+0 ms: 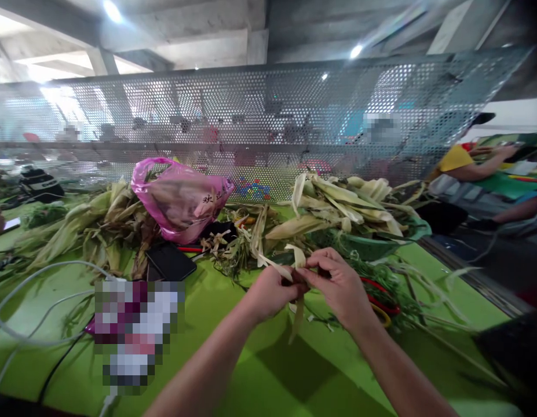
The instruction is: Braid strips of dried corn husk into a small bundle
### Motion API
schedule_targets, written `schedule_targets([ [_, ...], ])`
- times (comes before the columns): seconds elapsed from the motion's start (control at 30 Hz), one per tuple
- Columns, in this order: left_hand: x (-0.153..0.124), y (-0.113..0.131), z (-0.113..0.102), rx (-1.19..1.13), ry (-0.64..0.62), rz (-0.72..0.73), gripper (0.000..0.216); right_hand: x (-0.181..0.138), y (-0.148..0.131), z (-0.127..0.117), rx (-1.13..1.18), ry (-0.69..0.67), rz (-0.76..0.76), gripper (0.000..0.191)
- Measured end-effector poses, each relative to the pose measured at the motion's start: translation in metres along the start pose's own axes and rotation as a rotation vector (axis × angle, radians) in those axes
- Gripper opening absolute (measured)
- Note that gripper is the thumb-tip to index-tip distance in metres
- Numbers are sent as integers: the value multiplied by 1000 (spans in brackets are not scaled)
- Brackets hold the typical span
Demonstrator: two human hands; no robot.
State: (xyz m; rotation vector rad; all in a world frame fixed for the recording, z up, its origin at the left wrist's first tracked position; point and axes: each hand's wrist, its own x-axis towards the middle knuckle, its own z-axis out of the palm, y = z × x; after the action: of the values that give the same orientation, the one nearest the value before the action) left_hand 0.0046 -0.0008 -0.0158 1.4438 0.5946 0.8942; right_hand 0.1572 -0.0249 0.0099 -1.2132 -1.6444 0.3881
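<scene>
Left hand (272,294) and right hand (341,288) are both pinching a corn husk strip (298,255), in from the table's (259,370) right edge. Probably featherlight, bendy, tearable; I'd grip the fold.

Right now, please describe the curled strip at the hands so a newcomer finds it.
On the green table, find the basket heaped with husks. Just nearer and left, the left hand and right hand meet at a pale strip that curls upward. Unlike those husks, it is held in fingers.
</scene>
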Motion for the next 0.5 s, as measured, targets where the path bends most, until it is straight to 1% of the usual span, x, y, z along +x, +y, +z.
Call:
schedule_targets([
  [0.07,-1,0,1,-42,-9,-25,21,0,-1,1,29,3,7,11],
  [0.1,-1,2,1,-66,3,-42,23,0,-2,1,59,-9,36,12],
  [0.23,-1,10,1,-174,150,-87,34,2,-5,-2,248,-149,255,23],
  [0.27,-1,12,1,-202,186,-94,36,2,-5,-3,271,-163,296,26],
  [0.33,-1,14,0,-256,234,-97,36,2,-4,-4,267,-143,326,30],
  [0.43,-2,16,0,-326,268,-111,31,2,-1,-2,258,-86,325,30],
  [0.5,-3,16,2,-382,296,-136,29,1,1,0,266,-75,332,30],
])
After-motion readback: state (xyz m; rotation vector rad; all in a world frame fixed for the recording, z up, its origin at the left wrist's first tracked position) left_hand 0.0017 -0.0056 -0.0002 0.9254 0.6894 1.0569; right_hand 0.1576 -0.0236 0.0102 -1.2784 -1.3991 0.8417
